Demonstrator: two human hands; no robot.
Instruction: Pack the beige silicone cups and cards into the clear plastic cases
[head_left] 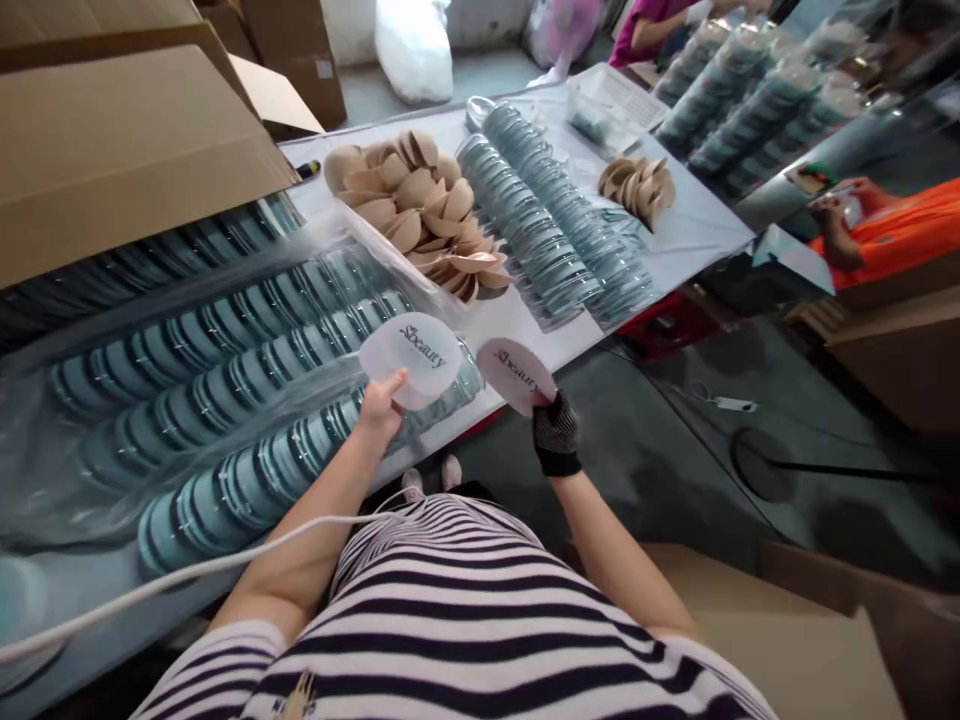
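My bare left hand (384, 402) pinches a whitish oval piece (420, 352) printed with "beauty" in dark script, thumb on its face. It looks translucent, with some depth at its lower rim. My right hand (556, 432), in a dark glove that leaves fingertips bare, grips a flat pinkish oval piece (511, 372) by its lower right edge. That one bears the same print. Both pieces are held up side by side, apart, over the table's front edge. Behind them lies a heap of beige curved cup-shaped pieces (420, 205) in a shallow tray.
Rows of nested teal-and-clear pieces (225, 340) lie in plastic film on the left, under a cardboard box flap (135, 150). More stacked rows (536, 210) stand behind. A white basket (611, 105) is at the back. A co-worker's orange sleeve (907, 235) shows right. A cable (225, 565) crosses my left arm.
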